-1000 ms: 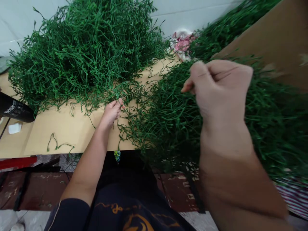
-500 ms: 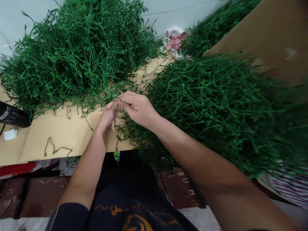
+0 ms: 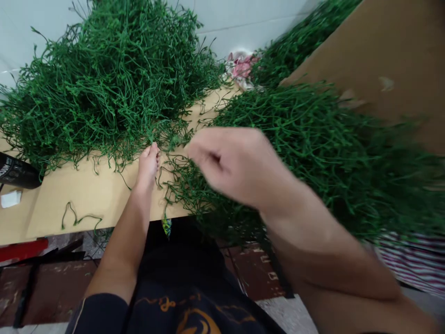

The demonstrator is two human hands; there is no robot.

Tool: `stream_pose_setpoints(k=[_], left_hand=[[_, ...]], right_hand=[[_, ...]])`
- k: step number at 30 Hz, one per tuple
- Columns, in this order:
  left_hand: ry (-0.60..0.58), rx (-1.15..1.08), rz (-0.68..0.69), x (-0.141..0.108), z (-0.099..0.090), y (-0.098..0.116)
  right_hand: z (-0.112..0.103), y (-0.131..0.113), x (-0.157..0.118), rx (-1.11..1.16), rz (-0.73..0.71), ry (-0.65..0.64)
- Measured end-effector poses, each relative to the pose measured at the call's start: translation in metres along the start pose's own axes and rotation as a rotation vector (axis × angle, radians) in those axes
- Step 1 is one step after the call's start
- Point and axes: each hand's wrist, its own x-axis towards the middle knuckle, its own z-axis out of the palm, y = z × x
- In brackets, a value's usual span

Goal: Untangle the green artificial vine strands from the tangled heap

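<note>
Green plastic-looking stems form a tall heap at the back left and a wide heap on the right. My left hand is closed on green stems at the front edge of the left heap, with a dark stem end showing below its fingers. My right hand is raised nearer the camera, left of the right heap. Its fingers are pressed together, blurred by motion, and what lies between them is too unclear to name.
A tan board carries the heaps and a loose stem. A black bottle and white paper piece lie at the left. Pink-white cloth sits behind; a cardboard sheet leans at the right.
My right hand has left my left hand and moved right and up toward the camera. My left hand stays near the left heap, still closed. The view has shifted slightly.
</note>
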Motion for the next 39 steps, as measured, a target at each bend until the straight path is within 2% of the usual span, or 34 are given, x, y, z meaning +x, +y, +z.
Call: stream_pose_setpoints(k=[1,4,6,8,9,11,13,15,17,19,22,24,26,28,32,34,39], left_hand=[[0.003,0.033,0.004,-0.003,0.0,0.0],[0.013,0.148,0.073,-0.011,0.002,-0.002],[-0.014,0.198,0.118,-0.013,0.004,-0.004],[-0.06,0.227,0.154,-0.013,0.006,-0.005],[-0.088,0.251,0.188,-0.014,0.006,-0.006],[-0.156,0.362,0.298,-0.016,0.004,-0.008],[-0.215,0.557,0.427,-0.018,0.001,-0.009],[-0.252,0.775,0.52,-0.022,-0.002,-0.009],[-0.267,0.933,0.575,-0.024,-0.003,-0.007],[-0.246,0.992,0.639,-0.026,-0.003,-0.005],[-0.068,0.9,0.757,-0.026,-0.004,0.0],[0.075,0.768,0.806,-0.025,-0.005,0.001],[0.134,0.625,0.795,-0.023,-0.006,0.002],[0.11,0.458,0.707,-0.021,-0.006,0.001],[-0.01,0.071,0.377,-0.017,-0.005,0.002],[-0.042,-0.053,0.262,-0.017,-0.006,0.005],[-0.055,-0.131,0.203,-0.02,-0.008,0.013]], right_hand=[[-0.007,0.014,-0.003,-0.138,0.143,0.013],[-0.023,0.055,-0.017,-0.43,0.45,0.009],[-0.026,0.069,-0.021,-0.523,0.57,0.059],[-0.019,0.068,-0.018,-0.499,0.583,0.097],[-0.012,0.065,-0.013,-0.438,0.557,0.077],[0.01,0.058,0.001,-0.241,0.498,-0.062],[0.038,0.054,0.017,0.005,0.492,-0.284],[0.064,0.054,0.031,0.172,0.514,-0.379],[0.082,0.057,0.041,0.322,0.546,-0.346],[0.092,0.06,0.047,0.431,0.598,-0.244],[0.093,0.064,0.048,0.413,0.633,-0.107],[0.09,0.063,0.045,0.362,0.595,-0.077],[0.088,0.056,0.042,0.33,0.544,-0.082],[0.088,0.046,0.041,0.274,0.467,-0.094],[0.097,0.024,0.04,0.092,0.19,-0.177],[0.102,0.017,0.039,0.014,0.063,-0.245],[0.102,0.01,0.036,-0.115,-0.041,-0.399]])
